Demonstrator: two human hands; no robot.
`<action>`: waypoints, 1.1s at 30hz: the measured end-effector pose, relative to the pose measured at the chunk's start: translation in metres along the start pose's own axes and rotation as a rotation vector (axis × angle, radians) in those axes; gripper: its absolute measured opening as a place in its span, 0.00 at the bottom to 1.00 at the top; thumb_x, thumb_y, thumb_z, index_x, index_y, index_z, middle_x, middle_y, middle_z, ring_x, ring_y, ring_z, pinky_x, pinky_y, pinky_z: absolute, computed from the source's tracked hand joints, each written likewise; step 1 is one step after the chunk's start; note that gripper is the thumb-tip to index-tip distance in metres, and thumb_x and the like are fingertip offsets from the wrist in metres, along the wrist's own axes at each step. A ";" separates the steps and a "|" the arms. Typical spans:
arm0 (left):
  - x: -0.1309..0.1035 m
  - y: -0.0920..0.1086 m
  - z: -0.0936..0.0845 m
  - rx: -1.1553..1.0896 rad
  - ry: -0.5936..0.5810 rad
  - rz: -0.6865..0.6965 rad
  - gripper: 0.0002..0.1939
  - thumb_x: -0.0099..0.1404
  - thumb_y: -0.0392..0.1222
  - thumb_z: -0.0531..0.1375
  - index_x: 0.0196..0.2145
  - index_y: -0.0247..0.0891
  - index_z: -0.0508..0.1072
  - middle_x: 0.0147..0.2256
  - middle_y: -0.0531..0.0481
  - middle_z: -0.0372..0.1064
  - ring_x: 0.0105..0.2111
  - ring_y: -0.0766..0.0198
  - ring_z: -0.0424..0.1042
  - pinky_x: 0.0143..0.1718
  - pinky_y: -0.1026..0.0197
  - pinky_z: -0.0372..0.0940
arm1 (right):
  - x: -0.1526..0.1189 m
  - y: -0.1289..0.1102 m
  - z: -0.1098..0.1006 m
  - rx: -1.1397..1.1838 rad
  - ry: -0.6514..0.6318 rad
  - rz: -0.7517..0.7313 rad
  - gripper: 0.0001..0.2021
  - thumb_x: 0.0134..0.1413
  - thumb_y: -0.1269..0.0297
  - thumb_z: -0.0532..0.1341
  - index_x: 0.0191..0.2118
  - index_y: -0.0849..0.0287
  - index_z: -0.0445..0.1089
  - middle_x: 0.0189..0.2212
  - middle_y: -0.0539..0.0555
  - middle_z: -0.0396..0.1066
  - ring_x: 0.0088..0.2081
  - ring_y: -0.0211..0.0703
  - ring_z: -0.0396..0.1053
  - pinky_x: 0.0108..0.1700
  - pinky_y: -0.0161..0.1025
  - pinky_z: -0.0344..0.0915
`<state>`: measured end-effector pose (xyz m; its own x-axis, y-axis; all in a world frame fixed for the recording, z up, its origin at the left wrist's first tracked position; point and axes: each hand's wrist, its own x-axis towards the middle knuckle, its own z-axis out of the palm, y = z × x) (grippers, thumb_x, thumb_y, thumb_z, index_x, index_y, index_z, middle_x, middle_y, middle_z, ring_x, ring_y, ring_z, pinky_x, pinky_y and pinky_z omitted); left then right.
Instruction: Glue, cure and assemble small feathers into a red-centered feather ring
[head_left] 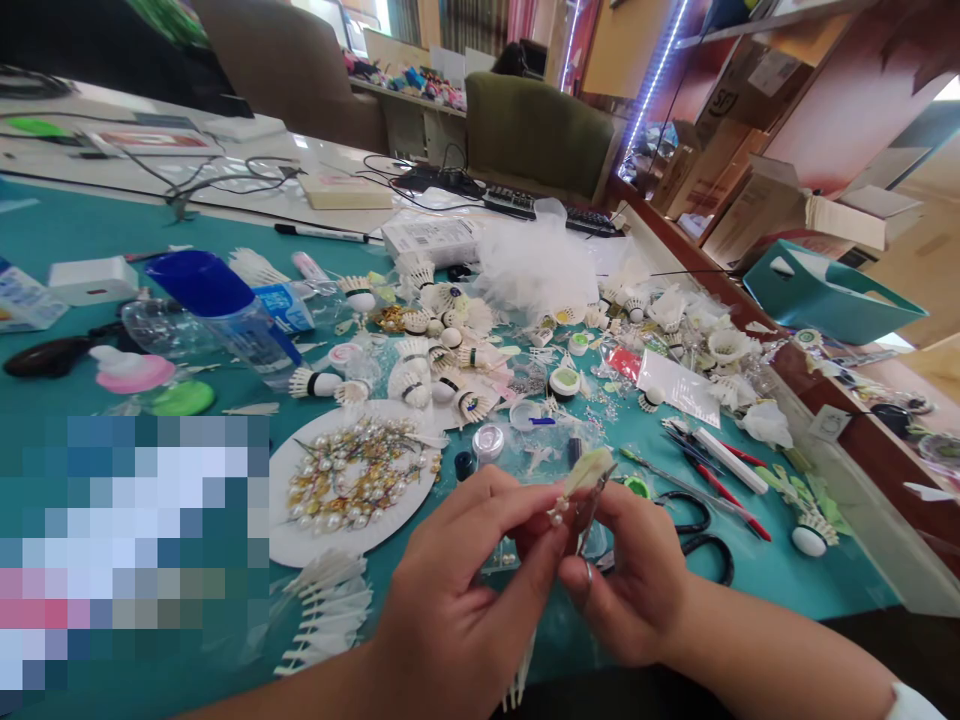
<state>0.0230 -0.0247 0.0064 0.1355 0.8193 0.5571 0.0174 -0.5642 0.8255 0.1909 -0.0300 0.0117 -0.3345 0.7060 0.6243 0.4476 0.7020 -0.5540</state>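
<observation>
Teal covering lay across the surface (757, 590), which was crowded with shuttlecocks and craft pieces. From the head view, the left hand (472, 570) had its fingers pinched nearly closed on a pale feather (589, 470) with small pearls (556, 517), held up above the surface. The right hand (641, 575) had its fingers closed around a small metal tool (598, 497) touching the feather. A white plate (281, 530) of beaded sprigs (352, 475) sat nearby; black-handled scissors (722, 548) lay beyond the right hand.
</observation>
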 end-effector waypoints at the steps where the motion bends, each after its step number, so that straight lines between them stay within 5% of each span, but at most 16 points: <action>1: 0.000 0.000 0.000 0.005 0.004 0.001 0.16 0.66 0.28 0.63 0.47 0.46 0.76 0.32 0.55 0.71 0.31 0.68 0.72 0.32 0.67 0.72 | -0.001 0.000 0.000 0.011 -0.007 0.000 0.15 0.69 0.54 0.54 0.55 0.55 0.62 0.27 0.50 0.75 0.26 0.41 0.75 0.28 0.35 0.71; 20: 0.000 0.002 -0.002 0.068 0.005 0.029 0.14 0.66 0.26 0.62 0.45 0.43 0.75 0.33 0.56 0.71 0.32 0.70 0.72 0.34 0.71 0.72 | 0.001 -0.002 -0.003 -0.002 -0.009 -0.010 0.14 0.72 0.56 0.54 0.57 0.53 0.60 0.24 0.47 0.75 0.23 0.38 0.75 0.27 0.31 0.71; 33: -0.002 0.002 0.000 -0.017 -0.033 -0.025 0.21 0.65 0.26 0.58 0.51 0.48 0.72 0.37 0.55 0.69 0.34 0.69 0.71 0.39 0.68 0.72 | 0.000 0.001 -0.003 0.016 0.007 -0.012 0.14 0.71 0.57 0.54 0.57 0.55 0.61 0.24 0.47 0.74 0.23 0.36 0.73 0.28 0.29 0.70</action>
<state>0.0230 -0.0280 0.0071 0.1680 0.8290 0.5335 0.0039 -0.5417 0.8406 0.1935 -0.0298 0.0132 -0.3342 0.6969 0.6345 0.4304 0.7118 -0.5551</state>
